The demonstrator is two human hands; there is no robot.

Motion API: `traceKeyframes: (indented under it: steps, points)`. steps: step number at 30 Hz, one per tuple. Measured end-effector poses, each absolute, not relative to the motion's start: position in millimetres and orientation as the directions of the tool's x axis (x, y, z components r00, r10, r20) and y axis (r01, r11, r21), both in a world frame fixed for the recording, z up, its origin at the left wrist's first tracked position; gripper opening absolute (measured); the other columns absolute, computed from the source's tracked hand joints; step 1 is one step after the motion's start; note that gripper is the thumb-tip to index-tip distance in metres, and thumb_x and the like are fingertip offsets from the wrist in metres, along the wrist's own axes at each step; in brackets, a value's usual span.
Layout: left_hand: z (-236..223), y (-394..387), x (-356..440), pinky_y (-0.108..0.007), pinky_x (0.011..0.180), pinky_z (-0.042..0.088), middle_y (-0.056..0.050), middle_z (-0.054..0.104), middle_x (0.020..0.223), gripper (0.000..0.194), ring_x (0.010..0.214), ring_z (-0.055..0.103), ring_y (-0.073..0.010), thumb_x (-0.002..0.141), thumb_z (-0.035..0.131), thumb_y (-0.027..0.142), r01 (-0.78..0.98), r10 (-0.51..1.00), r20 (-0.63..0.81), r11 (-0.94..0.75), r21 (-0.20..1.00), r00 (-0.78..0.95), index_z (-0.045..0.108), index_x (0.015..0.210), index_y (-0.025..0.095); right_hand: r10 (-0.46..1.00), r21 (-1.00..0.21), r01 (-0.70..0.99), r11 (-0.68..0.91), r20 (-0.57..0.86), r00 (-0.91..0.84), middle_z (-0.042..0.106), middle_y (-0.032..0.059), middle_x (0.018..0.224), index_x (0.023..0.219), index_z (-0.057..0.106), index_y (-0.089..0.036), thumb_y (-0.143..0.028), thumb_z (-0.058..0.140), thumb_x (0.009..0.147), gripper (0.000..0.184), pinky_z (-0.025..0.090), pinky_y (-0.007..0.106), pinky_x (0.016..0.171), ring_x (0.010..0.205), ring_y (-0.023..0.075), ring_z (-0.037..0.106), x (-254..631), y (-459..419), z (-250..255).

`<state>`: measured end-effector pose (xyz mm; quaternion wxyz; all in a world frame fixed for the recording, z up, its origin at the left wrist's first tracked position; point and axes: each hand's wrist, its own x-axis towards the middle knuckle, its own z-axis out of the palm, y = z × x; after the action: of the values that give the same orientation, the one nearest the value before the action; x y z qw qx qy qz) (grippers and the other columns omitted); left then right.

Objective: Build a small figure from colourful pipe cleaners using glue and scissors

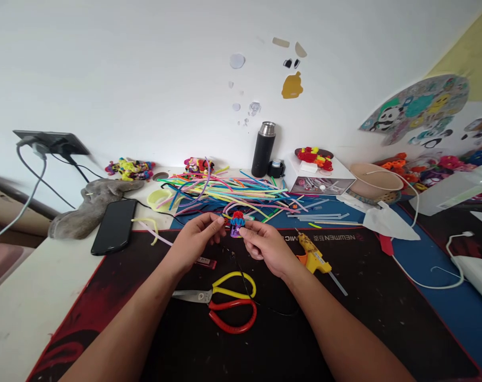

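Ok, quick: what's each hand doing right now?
Left hand: curled beside the multicoloured fuzzy piece; whether it grips anything cannot be told.
Right hand: closed, holding that piece between thumb and fingers.

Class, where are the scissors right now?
In the head view, the scissors lie just left of centre on the black mat, below the left hand and left of the yellow glue gun.
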<state>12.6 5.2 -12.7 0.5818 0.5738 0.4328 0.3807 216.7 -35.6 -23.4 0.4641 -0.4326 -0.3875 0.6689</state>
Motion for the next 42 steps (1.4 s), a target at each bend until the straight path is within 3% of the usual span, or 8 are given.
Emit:
traceKeyframes:
  steps: [14,42]
  points:
    - [-14.9,4.3,12.1,-0.027,0.063,0.041,0.000,0.068,0.077,0.048,0.065,0.054,-0.0133,0.091,0.076,0.065,0.067,0.935,-0.058,0.036,0.997,0.351,0.068,0.083,0.019,0.950,-0.911,-0.301,-0.281,-0.221,-0.219,0.049,-0.0087,0.059,0.096,0.069,-0.017,-0.053,0.092,0.077,0.047,0.015,0.023,0.044,0.047,0.0062,0.035,217.3,-35.6,-26.9]
    - [-13.5,2.5,14.0,-0.029,0.067,0.045,0.000,0.065,0.077,0.047,0.069,0.056,-0.0160,0.096,0.068,0.066,0.141,0.938,0.032,-0.086,0.986,0.345,0.066,0.084,0.020,0.938,-0.909,-0.291,-0.300,-0.226,-0.261,0.046,-0.0094,0.055,0.084,0.062,-0.020,-0.054,0.093,0.078,0.047,0.015,0.024,0.045,0.048,0.0069,0.032,217.1,-38.4,-22.7]
